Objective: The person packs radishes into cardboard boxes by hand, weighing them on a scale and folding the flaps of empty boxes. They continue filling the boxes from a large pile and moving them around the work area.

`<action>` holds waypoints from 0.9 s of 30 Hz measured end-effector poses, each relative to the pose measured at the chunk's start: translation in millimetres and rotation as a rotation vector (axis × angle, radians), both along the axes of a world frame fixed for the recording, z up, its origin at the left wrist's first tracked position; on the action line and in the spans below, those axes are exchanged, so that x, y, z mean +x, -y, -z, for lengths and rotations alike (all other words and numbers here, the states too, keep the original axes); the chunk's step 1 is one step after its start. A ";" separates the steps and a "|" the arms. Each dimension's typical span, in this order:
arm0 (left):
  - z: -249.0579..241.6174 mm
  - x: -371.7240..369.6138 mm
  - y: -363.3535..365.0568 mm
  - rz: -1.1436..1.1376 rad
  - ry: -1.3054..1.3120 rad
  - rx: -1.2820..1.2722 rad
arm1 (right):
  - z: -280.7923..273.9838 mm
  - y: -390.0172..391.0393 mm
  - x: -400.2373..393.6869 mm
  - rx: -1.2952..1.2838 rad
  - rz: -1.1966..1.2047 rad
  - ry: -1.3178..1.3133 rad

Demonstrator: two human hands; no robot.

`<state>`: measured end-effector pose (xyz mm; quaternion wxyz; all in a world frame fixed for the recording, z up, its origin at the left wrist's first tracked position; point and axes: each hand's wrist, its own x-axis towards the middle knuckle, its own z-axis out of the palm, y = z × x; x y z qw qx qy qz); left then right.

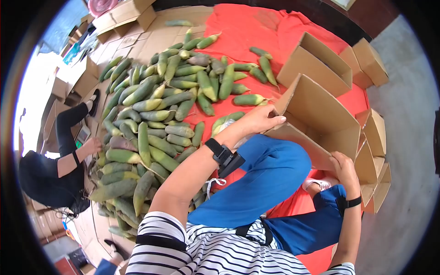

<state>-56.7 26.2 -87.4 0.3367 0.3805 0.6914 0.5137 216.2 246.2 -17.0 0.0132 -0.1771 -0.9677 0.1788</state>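
Note:
In the head view my left hand (268, 118) pinches the left rim of an open cardboard box (316, 110), thumb on the edge. My right hand (343, 167) grips the box's near rim, its fingers curled over the edge. The box is tilted so that I look into it, and its inner walls and bottom show bare cardboard. To the left of my left forearm lies a large heap of green radishes (160, 105), some with pale yellowish ends. My knee in blue trousers (284, 160) is bent just below the box.
A red cloth (256, 27) covers the floor under part of the heap. More open cardboard boxes (316, 64) stand beyond and to the right (376, 169). Across the heap, at left, sits another person in black (50, 178), one hand near the radishes. Grey floor (408, 137) runs along the right.

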 end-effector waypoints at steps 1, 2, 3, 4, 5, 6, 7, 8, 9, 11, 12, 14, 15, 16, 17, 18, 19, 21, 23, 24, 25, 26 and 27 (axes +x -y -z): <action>7.5 -0.7 11.2 -0.016 -0.001 0.000 | 1.3 -0.8 0.7 0.009 -0.004 -0.003; 17.8 -1.6 26.2 -0.053 0.001 0.011 | 3.1 -3.9 1.5 0.008 -0.015 -0.003; 28.5 -2.6 43.5 -0.087 0.003 0.019 | 6.3 -6.5 3.7 0.039 -0.022 -0.020; 38.4 -6.8 66.9 -0.121 -0.098 -0.058 | 9.2 -5.9 4.3 0.070 -0.029 -0.038; 61.0 -13.1 94.1 -0.193 -0.231 -0.128 | 7.7 -4.4 3.3 0.068 -0.037 -0.038; 79.9 -19.0 123.5 -0.267 -0.363 -0.198 | 2.4 -3.8 1.2 0.105 -0.045 0.021; 83.4 -22.4 152.5 -0.335 -0.349 -0.339 | -2.6 -3.5 -2.5 0.142 -0.053 0.077; 118.2 -27.8 187.5 -0.445 -0.482 -0.419 | -6.6 -0.7 -5.2 0.162 -0.052 0.089; 136.5 -30.8 221.6 -0.530 -0.481 -0.543 | -10.1 0.3 -6.3 0.163 -0.060 0.089; 162.8 -40.7 285.8 -0.667 -0.615 -0.698 | -13.0 -0.2 -10.4 0.158 -0.070 0.167; 157.1 -43.3 301.9 -0.859 -0.470 -0.825 | -10.6 -0.9 -13.0 0.155 -0.072 0.173; 216.5 -66.3 370.1 -0.994 -0.743 -0.887 | -8.6 -5.7 -11.4 0.156 -0.046 0.191; 194.7 -65.5 377.5 -1.034 -0.656 -0.881 | -12.2 -5.2 -13.3 0.144 -0.074 0.198; 209.6 -71.7 395.8 -1.100 -0.641 -0.692 | -18.1 -3.1 -17.2 0.141 -0.081 0.211; 194.9 -79.7 393.1 -1.142 -0.408 -0.756 | -21.7 -2.9 -18.1 0.125 -0.064 0.232; 219.8 -90.3 416.4 -1.098 -0.515 -0.775 | -19.2 -6.7 -16.3 0.131 -0.079 0.197; 223.6 -96.8 422.5 -1.087 -0.436 -0.873 | -21.0 -5.5 -16.8 0.101 -0.050 0.209; 246.2 -104.1 442.5 -1.025 -0.478 -0.927 | -19.4 -7.0 -16.2 0.062 -0.026 0.214; 233.9 -105.5 432.9 -1.002 -0.425 -0.975 | -18.3 -6.8 -16.7 0.063 0.001 0.220; 225.8 -104.4 427.0 -1.004 -0.374 -1.028 | -18.2 -6.3 -17.0 0.064 0.005 0.214; 223.4 -102.5 421.5 -0.989 -0.379 -1.024 | -19.6 -5.3 -17.6 0.063 0.020 0.217; 221.0 -100.4 417.7 -0.998 -0.408 -1.064 | -21.9 -4.9 -19.1 0.070 0.008 0.219; 217.3 -98.9 414.5 -1.008 -0.441 -1.101 | -22.4 -4.9 -20.0 0.076 -0.005 0.217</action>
